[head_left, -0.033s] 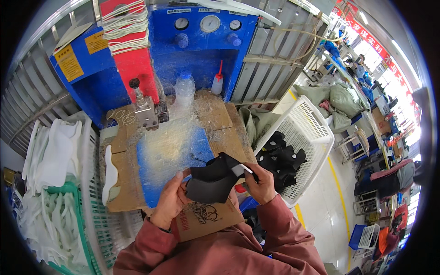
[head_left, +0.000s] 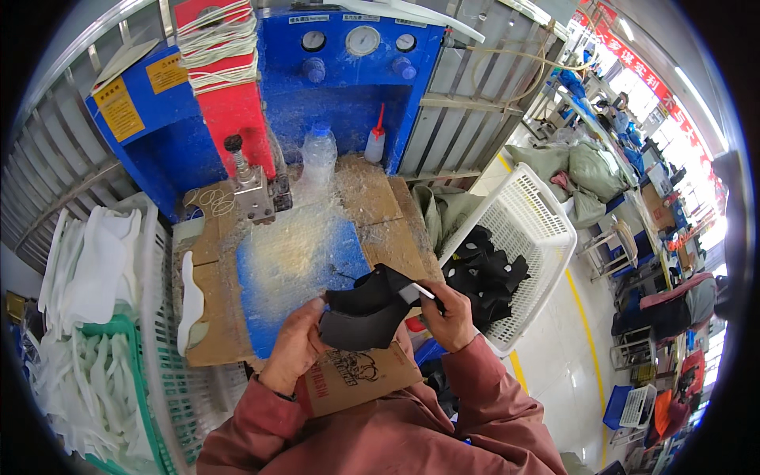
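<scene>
A black, curved piece of material, which looks like a shoe upper (head_left: pixel 360 313), is stretched between my hands above my lap. My left hand (head_left: pixel 301 340) pinches its left edge, thumb on top. At its right end, my right hand (head_left: pixel 447 317) grips it between thumb and fingers. A small white strip (head_left: pixel 422 291) shows beside the right fingers; whether it is joined to the black piece I cannot tell. Beyond my hands lies a dusty blue board (head_left: pixel 301 269) on the cardboard-covered worktop, below the red machine arm (head_left: pixel 233 127) with its metal head (head_left: pixel 252 194).
Several black pieces (head_left: pixel 491 273) lie in a white basket (head_left: pixel 546 214) to the right. On the left, white pieces (head_left: pixel 95 261) stand above a green basket (head_left: pixel 138 396). A plastic bottle (head_left: pixel 319 154) and a red-tipped bottle (head_left: pixel 376 142) stand at the back. Cardboard (head_left: pixel 360 380) covers my lap.
The black shoe upper has shifted very slightly to the left and tilted a little in my hands. Both hands keep their hold.
</scene>
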### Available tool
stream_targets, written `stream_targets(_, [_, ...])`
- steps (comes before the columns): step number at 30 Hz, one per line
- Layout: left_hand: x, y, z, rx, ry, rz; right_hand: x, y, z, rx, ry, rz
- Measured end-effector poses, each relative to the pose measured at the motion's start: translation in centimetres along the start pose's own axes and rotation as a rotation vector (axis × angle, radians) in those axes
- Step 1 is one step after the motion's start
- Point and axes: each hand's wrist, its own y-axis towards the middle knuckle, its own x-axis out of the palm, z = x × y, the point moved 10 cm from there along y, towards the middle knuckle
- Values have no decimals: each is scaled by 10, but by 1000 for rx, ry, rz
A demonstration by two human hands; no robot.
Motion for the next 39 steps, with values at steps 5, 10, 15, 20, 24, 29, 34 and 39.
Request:
stream_targets(5, [-12,-2,-18,49,103,-23,20,-2,14,259,66,-83])
stream_targets(10, [-15,-6,1,261,276,-19,50,2,18,302,341,-186])
stream_targets(15, [-18,-9,30,415,554,196,59,23,39,273,650,67])
stream_targets(20, [-12,-23,77,531,1185,318,81,47,58,448,717,63])
stream_targets(24, [-26,-21,80,407,787,270,103,75,43,402,796,-78])
stream_targets(29, [-29,-21,70,317,350,164,114,107,40,303,402,-198])
stream_targets(34, [-42,-23,77,357,249,310,140,146,19,167,373,-314])
stream_targets(39, [-46,-31,88,401,262,343,172,171,2,254,509,-449])
